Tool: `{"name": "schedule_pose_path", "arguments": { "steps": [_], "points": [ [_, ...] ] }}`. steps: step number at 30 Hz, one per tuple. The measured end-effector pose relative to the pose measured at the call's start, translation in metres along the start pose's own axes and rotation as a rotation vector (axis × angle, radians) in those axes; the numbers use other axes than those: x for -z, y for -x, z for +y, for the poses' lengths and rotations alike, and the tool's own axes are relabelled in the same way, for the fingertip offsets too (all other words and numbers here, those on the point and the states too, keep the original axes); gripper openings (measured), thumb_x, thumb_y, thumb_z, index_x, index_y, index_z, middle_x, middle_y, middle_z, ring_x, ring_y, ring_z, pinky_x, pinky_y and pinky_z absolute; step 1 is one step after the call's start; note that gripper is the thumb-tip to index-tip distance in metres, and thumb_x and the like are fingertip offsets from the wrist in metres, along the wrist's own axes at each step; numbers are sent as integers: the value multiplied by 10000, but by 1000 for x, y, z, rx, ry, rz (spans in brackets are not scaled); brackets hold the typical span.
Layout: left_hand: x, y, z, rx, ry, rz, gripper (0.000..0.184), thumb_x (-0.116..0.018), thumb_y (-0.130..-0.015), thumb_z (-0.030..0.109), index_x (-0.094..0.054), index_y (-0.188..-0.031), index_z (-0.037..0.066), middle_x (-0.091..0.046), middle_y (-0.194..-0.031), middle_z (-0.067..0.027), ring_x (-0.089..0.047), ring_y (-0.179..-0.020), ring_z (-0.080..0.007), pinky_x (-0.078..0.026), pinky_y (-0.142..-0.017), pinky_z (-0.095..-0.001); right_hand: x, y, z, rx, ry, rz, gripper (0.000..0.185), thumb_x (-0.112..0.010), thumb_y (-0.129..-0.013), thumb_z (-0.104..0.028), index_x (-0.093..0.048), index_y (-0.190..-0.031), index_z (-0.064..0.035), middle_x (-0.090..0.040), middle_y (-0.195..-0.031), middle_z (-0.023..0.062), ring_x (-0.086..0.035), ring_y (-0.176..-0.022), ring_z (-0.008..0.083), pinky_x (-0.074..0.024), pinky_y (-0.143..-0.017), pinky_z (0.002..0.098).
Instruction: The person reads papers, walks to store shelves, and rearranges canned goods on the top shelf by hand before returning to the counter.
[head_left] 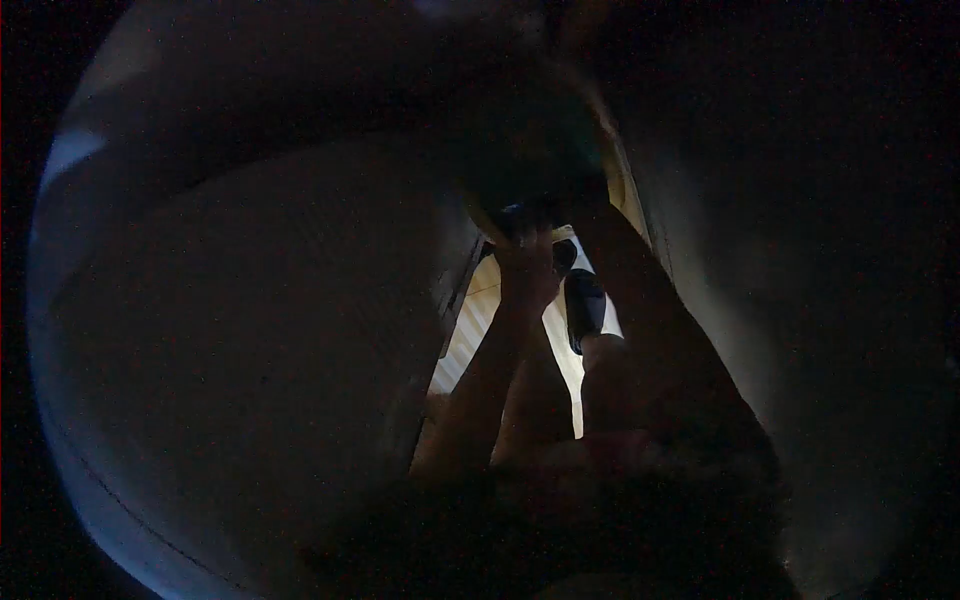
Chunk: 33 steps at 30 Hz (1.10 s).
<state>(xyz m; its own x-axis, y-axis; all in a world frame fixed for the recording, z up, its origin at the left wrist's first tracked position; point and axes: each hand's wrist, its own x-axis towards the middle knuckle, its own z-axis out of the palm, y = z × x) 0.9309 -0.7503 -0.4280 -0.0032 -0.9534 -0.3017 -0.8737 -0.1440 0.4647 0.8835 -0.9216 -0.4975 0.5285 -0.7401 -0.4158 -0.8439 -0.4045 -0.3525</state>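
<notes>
The view is very dark. My left hand reaches forward at the centre, its fingers running up into shadow at the lower edge of a dark greenish thing. What that thing is, and whether the fingers grip it, I cannot make out. My right forearm stretches up from the lower right toward the same dark area. The right hand is nearly lost in shadow there, so its fingers do not show.
Large dim surfaces, possibly cloth, fill the left and right sides. Between the arms, a bright strip of floor shows below. A dark shoe or slipper is on a foot there, with a leg beside it.
</notes>
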Motion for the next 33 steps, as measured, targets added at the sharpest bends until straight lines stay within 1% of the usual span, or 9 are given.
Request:
{"name": "schedule_pose_path", "arguments": {
  "steps": [6, 13, 16, 20, 24, 28, 29, 30, 33],
  "points": [
    [15, -7, 2, 147, 333, -41, 673, -693, -673, 193, -410, -1279, 119, -426, -1274, -151, -443, -1136, -356, -334, -917, -561, -3, 63, 8, -62, -210, -56, 475, -488, -849, -160, -406, -1300, -34, -358, -1335, 242, -484, -1086, 389, -422, -885, 488],
    [15, -9, -7, 15, -246, 496, 625, -671, -674, 151, -440, -1254, 148, -462, -1248, -144, -484, -1088, -351, -345, -919, -545, -12, 132, 13, -104, -252, 13, 488, -484, -838, -147, -403, -1314, -83, -365, -1331, 237, -504, -1062, 388, -440, -857, 492],
    [12, -23, -15, 14, -340, 570, 607, -661, -674, 133, -452, -1243, 161, -478, -1237, -141, -501, -1068, -349, -350, -920, -539, -2, 156, 4, -115, -217, 71, 498, -485, -829, -141, -404, -1319, -112, -374, -1324, 233, -513, -1050, 387, -448, -844, 487],
    [-33, -25, -54, -62, -52, 298, 615, -621, -636, 49, -480, -1227, 146, -500, -1224, -151, -492, -1094, -344, -377, -916, -523, 5, 174, 8, -145, -174, 156, 517, -485, -817, -132, -404, -1326, -151, -386, -1315, 228, -525, -1034, 385, -460, -825, 482],
    [-76, -35, -76, -177, -168, 385, 685, -627, -597, 30, -459, -1254, 123, -450, -1277, -183, -423, -1168, -362, -377, -920, -530, -4, 191, 21, -186, -124, 192, 539, -486, -805, -124, -404, -1333, -190, -397, -1306, 222, -537, -1018, 383, -471, -807, 476],
    [-56, 10, -2, -156, -127, 498, 733, -649, -592, 56, -423, -1287, 120, -348, -1344, -230, -351, -1194, -434, -305, -981, -536, -52, 261, 33, -229, 70, 126, 615, -470, -789, -88, -356, -1366, -269, -346, -1351, 225, -541, -1029, 371, -476, -782, 496],
    [-53, 29, 15, -235, -126, 453, 755, -658, -599, 68, -401, -1306, 127, -283, -1379, -234, -317, -1204, -458, -285, -995, -535, -80, 286, 41, -227, 66, 230, 707, -460, -783, -61, -239, -1410, -300, -298, -1374, 250, -535, -1027, 374, -471, -764, 515],
    [-51, 50, 28, -322, -126, 401, 777, -667, -606, 80, -379, -1326, 133, -217, -1414, -237, -282, -1214, -483, -265, -1010, -534, -51, 331, 27, -306, -37, -44, 735, -462, -801, -92, -145, -1428, -308, -277, -1384, 264, -512, -1062, 393, -471, -785, 492],
    [-74, 109, 64, -343, -95, 91, 811, -678, -641, 80, -314, -1365, 124, -110, -1460, -208, -206, -1281, -462, -298, -996, -524, -66, 462, 21, -393, -180, 55, 680, -502, -839, -160, -174, -1417, -303, -418, -1234, 252, -540, -988, 389, -477, -678, 477]
  ]
}}
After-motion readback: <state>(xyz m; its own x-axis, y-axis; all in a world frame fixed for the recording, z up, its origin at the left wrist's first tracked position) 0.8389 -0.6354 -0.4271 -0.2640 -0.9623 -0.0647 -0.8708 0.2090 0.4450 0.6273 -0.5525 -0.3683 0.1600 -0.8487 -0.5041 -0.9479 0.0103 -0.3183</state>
